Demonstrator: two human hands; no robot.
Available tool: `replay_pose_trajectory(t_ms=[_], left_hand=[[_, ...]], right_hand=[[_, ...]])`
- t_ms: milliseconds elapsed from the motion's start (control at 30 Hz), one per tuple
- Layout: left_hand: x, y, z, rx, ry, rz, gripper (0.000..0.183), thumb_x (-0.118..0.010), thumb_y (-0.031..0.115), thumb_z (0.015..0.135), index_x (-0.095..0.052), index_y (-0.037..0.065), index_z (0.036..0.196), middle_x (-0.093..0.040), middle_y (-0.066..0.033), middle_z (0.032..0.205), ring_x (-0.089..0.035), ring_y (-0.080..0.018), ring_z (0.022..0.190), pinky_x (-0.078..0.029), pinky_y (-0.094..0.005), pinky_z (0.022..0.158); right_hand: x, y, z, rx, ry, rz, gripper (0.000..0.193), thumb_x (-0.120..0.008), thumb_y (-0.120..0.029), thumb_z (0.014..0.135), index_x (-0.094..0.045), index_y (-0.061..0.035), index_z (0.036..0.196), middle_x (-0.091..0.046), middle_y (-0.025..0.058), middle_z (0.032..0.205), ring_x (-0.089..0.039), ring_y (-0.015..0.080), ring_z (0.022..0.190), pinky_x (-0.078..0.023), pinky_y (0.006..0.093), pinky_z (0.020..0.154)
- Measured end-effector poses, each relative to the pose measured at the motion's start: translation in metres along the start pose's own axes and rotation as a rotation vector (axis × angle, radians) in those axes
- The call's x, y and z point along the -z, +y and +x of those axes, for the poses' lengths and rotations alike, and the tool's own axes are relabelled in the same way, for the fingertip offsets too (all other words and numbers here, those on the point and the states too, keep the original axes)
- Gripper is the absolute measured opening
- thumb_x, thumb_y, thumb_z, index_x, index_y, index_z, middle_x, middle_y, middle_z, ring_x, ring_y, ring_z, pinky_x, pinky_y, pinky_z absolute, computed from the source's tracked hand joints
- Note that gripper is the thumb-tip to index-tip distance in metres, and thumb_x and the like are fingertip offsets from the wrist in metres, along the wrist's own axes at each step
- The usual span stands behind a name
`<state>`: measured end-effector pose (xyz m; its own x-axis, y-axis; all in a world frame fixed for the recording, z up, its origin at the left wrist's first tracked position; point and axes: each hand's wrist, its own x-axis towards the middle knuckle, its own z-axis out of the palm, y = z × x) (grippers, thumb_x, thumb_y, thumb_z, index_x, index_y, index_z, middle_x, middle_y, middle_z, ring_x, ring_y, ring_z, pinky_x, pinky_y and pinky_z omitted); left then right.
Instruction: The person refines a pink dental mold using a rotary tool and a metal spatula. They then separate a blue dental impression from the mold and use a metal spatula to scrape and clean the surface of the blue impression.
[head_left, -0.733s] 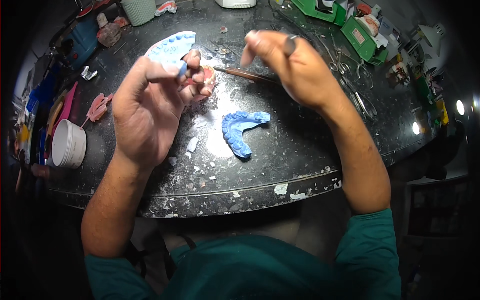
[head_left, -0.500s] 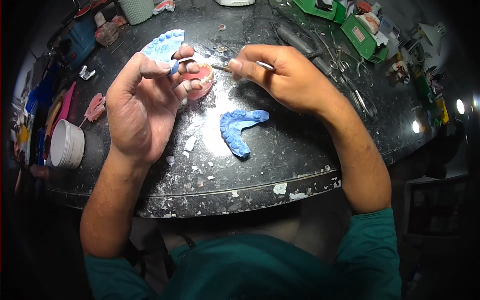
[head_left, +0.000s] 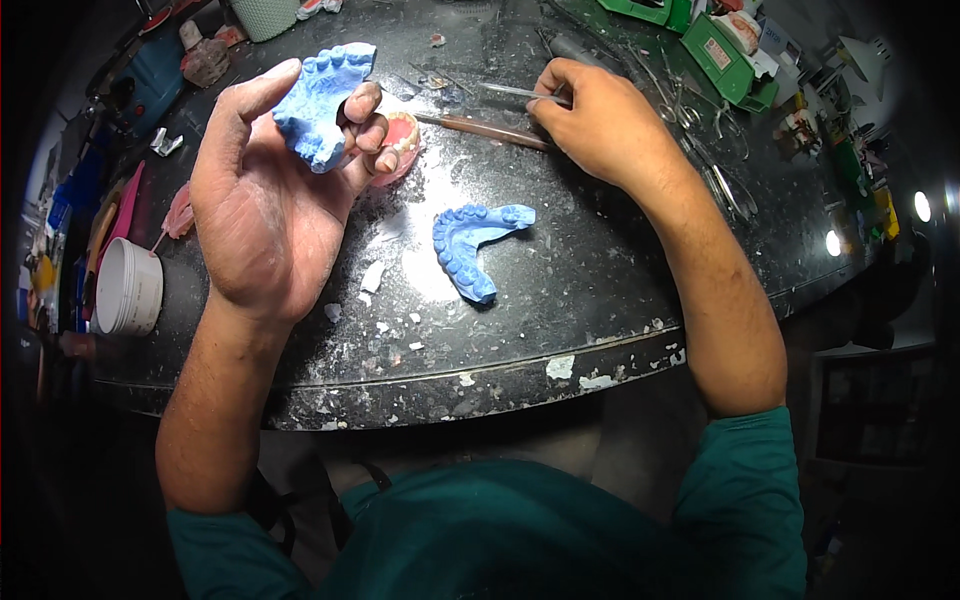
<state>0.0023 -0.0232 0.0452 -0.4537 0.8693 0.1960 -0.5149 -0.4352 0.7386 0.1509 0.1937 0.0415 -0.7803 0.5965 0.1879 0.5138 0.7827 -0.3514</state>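
Note:
My left hand [head_left: 290, 190] is raised above the bench, its fingers closed around a blue dental cast [head_left: 322, 105] with the tooth side in view. Behind those fingers sits a pink denture base with pale teeth [head_left: 402, 135], partly hidden. My right hand [head_left: 600, 120] is closed on a slim metal hand tool [head_left: 515, 90] that points left. Just below it a brown-handled tool [head_left: 490, 130] lies on the bench, its tip near the pink denture. A second blue dental cast, horseshoe-shaped [head_left: 465, 250], rests on the bench between my forearms.
White plaster scraps [head_left: 372, 278] litter the dark bench [head_left: 560, 300]. On the left stands a white tub [head_left: 130, 290]; a pale green basket [head_left: 265, 18] is at the back. Scissor-like metal tools [head_left: 730, 190] and a green bin [head_left: 725, 70] occupy the right side.
My left hand has turned the blue cast, showing more of its tooth side. My right hand has moved right and slightly up, away from the pink denture. More of the brown-handled tool shows.

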Motion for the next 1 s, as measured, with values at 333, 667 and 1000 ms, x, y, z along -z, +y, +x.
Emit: replay_pose_trajectory(t_ms=[333, 667, 1000], left_hand=[[0.007, 0.000, 0.000, -0.003, -0.088, -0.056, 0.049, -0.041, 0.039, 0.102, -0.058, -0.007, 0.109, -0.059, -0.0165, 0.100, -0.054, -0.0232, 0.099, -0.040, -0.0378, 0.102], [0.006, -0.002, -0.004, -0.003, 0.076, 0.016, 0.045, -0.033, 0.036, 0.103, -0.053, -0.003, 0.110, -0.052, -0.0113, 0.100, -0.043, -0.0229, 0.098, -0.038, -0.0387, 0.097], [0.000, -0.003, 0.003, -0.035, 0.110, 0.051, 0.064, -0.044, 0.045, 0.104, -0.048, -0.006, 0.142, -0.060, -0.0066, 0.096, -0.050, -0.0159, 0.091, -0.041, -0.0299, 0.088]], right_hand=[[-0.009, 0.005, -0.003, 0.131, 0.185, -0.130, 0.025, -0.064, -0.019, 0.091, -0.071, -0.0039, 0.110, -0.071, 0.0149, 0.091, -0.072, 0.0272, 0.087, -0.058, 0.0417, 0.081], [0.005, -0.017, -0.009, 0.545, -0.384, 0.390, 0.030, -0.080, -0.035, 0.082, -0.077, -0.0078, 0.093, -0.072, 0.0065, 0.080, -0.067, 0.0197, 0.074, -0.054, 0.0335, 0.070], [0.012, -0.022, -0.008, 0.524, -0.518, 0.621, 0.025, -0.081, -0.017, 0.083, -0.073, -0.0058, 0.103, -0.069, 0.0046, 0.099, -0.066, 0.0185, 0.093, -0.053, 0.0330, 0.086]])
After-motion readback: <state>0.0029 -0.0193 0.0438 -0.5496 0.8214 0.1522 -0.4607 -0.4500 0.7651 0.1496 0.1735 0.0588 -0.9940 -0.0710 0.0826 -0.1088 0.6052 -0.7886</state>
